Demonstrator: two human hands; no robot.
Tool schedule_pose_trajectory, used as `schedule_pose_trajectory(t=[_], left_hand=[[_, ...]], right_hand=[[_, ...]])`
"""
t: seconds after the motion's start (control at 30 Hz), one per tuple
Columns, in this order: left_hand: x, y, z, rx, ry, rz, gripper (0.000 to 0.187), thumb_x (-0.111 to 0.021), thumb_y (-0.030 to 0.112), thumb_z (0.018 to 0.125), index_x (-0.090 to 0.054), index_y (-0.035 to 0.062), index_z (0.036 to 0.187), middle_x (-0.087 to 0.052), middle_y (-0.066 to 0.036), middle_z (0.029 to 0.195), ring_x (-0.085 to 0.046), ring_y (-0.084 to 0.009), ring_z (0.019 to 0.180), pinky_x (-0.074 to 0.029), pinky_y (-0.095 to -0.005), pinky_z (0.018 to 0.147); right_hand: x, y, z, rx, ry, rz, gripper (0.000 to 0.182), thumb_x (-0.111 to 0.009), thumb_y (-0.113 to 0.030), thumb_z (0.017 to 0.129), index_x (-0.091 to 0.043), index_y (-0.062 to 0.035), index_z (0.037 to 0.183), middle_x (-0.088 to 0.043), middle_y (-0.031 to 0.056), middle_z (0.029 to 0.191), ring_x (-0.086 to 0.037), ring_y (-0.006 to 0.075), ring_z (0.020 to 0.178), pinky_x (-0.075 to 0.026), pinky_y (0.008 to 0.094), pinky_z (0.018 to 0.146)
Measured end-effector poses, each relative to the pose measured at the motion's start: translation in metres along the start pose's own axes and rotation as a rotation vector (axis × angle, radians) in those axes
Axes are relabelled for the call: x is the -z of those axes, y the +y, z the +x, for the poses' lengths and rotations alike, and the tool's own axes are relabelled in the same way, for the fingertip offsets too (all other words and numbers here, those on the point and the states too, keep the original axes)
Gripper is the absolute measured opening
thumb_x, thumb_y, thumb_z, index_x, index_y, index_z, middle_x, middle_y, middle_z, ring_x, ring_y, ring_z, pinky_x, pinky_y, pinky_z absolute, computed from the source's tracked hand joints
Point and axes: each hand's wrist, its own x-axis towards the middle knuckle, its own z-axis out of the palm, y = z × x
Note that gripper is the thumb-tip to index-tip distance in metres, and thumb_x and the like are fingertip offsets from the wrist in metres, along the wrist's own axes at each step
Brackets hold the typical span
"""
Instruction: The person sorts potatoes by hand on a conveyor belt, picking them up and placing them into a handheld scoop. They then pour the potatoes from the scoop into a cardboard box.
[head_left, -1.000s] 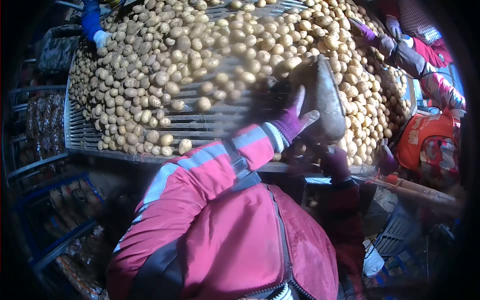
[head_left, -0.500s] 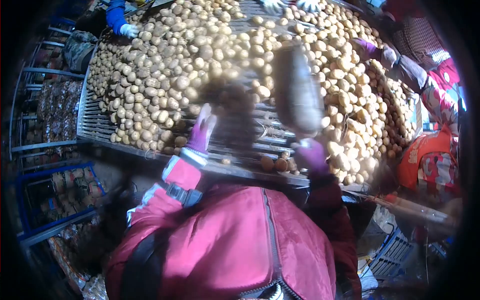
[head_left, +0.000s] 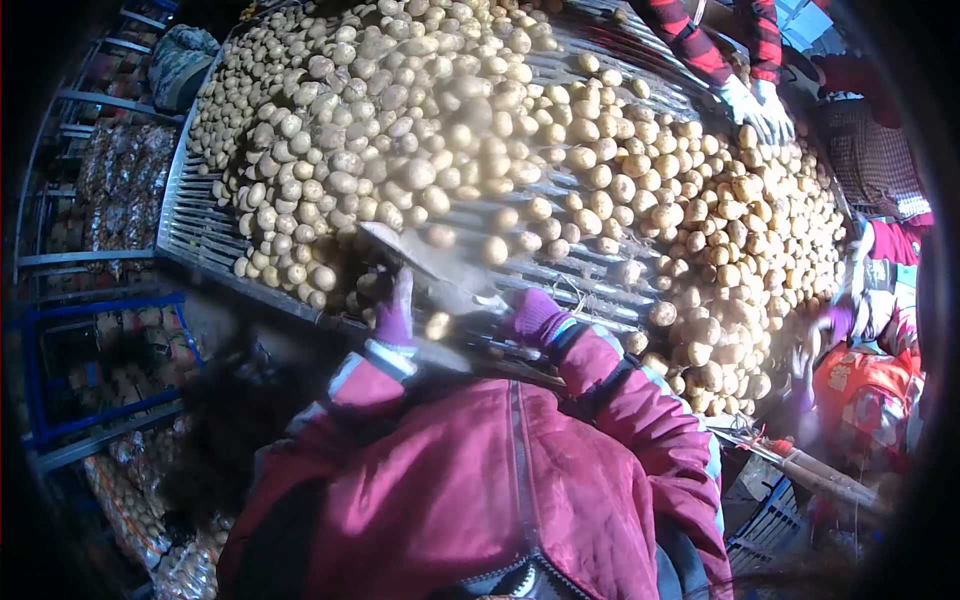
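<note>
My right hand point(head_left: 538, 316), in a purple glove, is closed on the end of a flat, pale tool point(head_left: 428, 268), which is blurred and slants up to the left over the slats. Just left of the tool, my left hand point(head_left: 395, 308) is in a purple and pale glove. Its fingers point up, apart, beside dark potatoes, and I see nothing held in it. Potatoes point(head_left: 340, 160) lie heaped on the slatted metal table point(head_left: 200, 232) beyond my hands. A second heap point(head_left: 715, 330) lies to the right.
Another person's gloved hands point(head_left: 758, 112) touch potatoes at the upper right. A person in an orange garment point(head_left: 850, 385) is at the right edge. On the left are a blue metal frame point(head_left: 108, 418) and filled net bags point(head_left: 125, 190). A blue crate point(head_left: 765, 525) stands lower right.
The tool has swung from the right heap to the left and down, beside my left hand. My right hand has moved left. Another person's striped sleeves and gloved hands now show at the upper right.
</note>
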Motion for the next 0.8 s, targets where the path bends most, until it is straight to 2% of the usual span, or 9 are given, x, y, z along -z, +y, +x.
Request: schedule_pose_trajectory(t=[0.03, 0.07, 0.17, 0.27, 0.47, 0.57, 0.6, 0.67, 0.8], left_hand=[[-0.01, 0.006, 0.011, -0.02, -0.015, 0.006, 0.072, -0.053, 0.046, 0.094, -0.03, -0.0003, 0.144, -0.038, -0.014, 0.141, -0.042, -0.0241, 0.126, -0.041, -0.0367, 0.101], [-0.02, 0.009, 0.023, -0.038, -0.032, 0.013, 0.072, -0.053, 0.047, 0.094, -0.03, -0.0002, 0.144, -0.038, -0.014, 0.142, -0.041, -0.0241, 0.127, -0.04, -0.0366, 0.101], [-0.057, 0.024, 0.067, -0.138, -0.091, 0.045, 0.074, -0.053, 0.048, 0.094, -0.03, 0.0002, 0.145, -0.038, -0.015, 0.143, -0.04, -0.0241, 0.129, -0.039, -0.0362, 0.103], [-0.102, 0.042, 0.105, -0.228, -0.147, 0.083, 0.076, -0.053, 0.05, 0.093, -0.029, 0.0006, 0.146, -0.037, -0.015, 0.145, -0.038, -0.0241, 0.131, -0.037, -0.0359, 0.104], [-0.216, 0.082, 0.149, -0.3, -0.376, 0.179, 0.079, -0.053, 0.053, 0.093, -0.029, 0.0013, 0.147, -0.036, -0.017, 0.147, -0.036, -0.0241, 0.135, -0.034, -0.0352, 0.107], [-0.26, 0.092, 0.135, -0.208, -0.617, 0.224, 0.08, -0.053, 0.055, 0.092, -0.028, 0.0017, 0.147, -0.036, -0.017, 0.149, -0.034, -0.0241, 0.137, -0.033, -0.0349, 0.108], [-0.265, 0.097, 0.123, -0.155, -0.701, 0.222, 0.081, -0.052, 0.055, 0.092, -0.028, 0.0018, 0.148, -0.036, -0.018, 0.149, -0.034, -0.0241, 0.138, -0.032, -0.0348, 0.109], [-0.261, 0.099, 0.085, -0.137, -0.817, 0.044, 0.085, -0.056, 0.055, 0.09, -0.023, 0.0031, 0.15, -0.031, -0.02, 0.152, -0.03, -0.0264, 0.14, -0.027, -0.0356, 0.112], [-0.211, 0.094, 0.065, -0.1, -1.004, -0.196, 0.082, -0.059, 0.046, 0.092, -0.022, -0.0004, 0.149, -0.028, -0.02, 0.152, -0.028, -0.0273, 0.141, -0.023, -0.0359, 0.115]], right_hand=[[0.001, 0.003, 0.01, 0.011, 0.059, -0.096, 0.043, -0.066, -0.03, 0.083, -0.062, -0.0119, 0.122, -0.067, 0.0173, 0.11, -0.065, 0.0299, 0.098, -0.051, 0.0387, 0.085], [-0.02, 0.047, 0.032, 0.031, 0.189, -0.285, 0.036, -0.065, -0.034, 0.085, -0.065, -0.0132, 0.114, -0.068, 0.0159, 0.083, -0.065, 0.0345, 0.077, -0.051, 0.0415, 0.072], [-0.016, 0.094, 0.056, 0.122, 0.356, -0.313, 0.033, -0.065, -0.036, 0.086, -0.066, -0.0111, 0.107, -0.067, 0.0166, 0.079, -0.065, 0.0346, 0.074, -0.051, 0.0414, 0.069], [0.009, 0.102, 0.056, -0.12, 0.445, -0.216, 0.032, -0.066, -0.035, 0.085, -0.067, -0.0062, 0.1, -0.061, 0.0095, 0.061, -0.058, 0.017, 0.054, -0.048, 0.0326, 0.053], [0.031, 0.159, 0.034, 0.028, 0.901, -0.018, 0.026, -0.063, -0.023, 0.083, -0.067, -0.0018, 0.098, -0.061, 0.0042, 0.065, -0.057, 0.0142, 0.054, -0.046, 0.0308, 0.05], [0.047, 0.171, -0.008, -0.014, 0.941, 0.33, 0.022, -0.065, -0.019, 0.082, -0.067, -0.0025, 0.097, -0.061, 0.0023, 0.067, -0.057, 0.0113, 0.054, -0.043, 0.0269, 0.048], [0.051, 0.171, -0.024, -0.063, 0.947, 0.471, 0.021, -0.066, -0.018, 0.082, -0.067, -0.0027, 0.096, -0.061, 0.0017, 0.068, -0.057, 0.0103, 0.054, -0.042, 0.0256, 0.047], [0.055, 0.181, -0.047, -0.016, 1.023, -0.019, 0.018, -0.067, -0.018, 0.082, -0.067, -0.0039, 0.093, -0.061, 0.0013, 0.067, -0.056, 0.0103, 0.054, -0.042, 0.0252, 0.047], [0.059, 0.164, -0.078, -0.258, 1.078, 0.223, 0.013, -0.065, -0.017, 0.08, -0.065, -0.0058, 0.086, -0.061, 0.001, 0.07, -0.056, 0.0107, 0.056, -0.044, 0.0264, 0.049]])
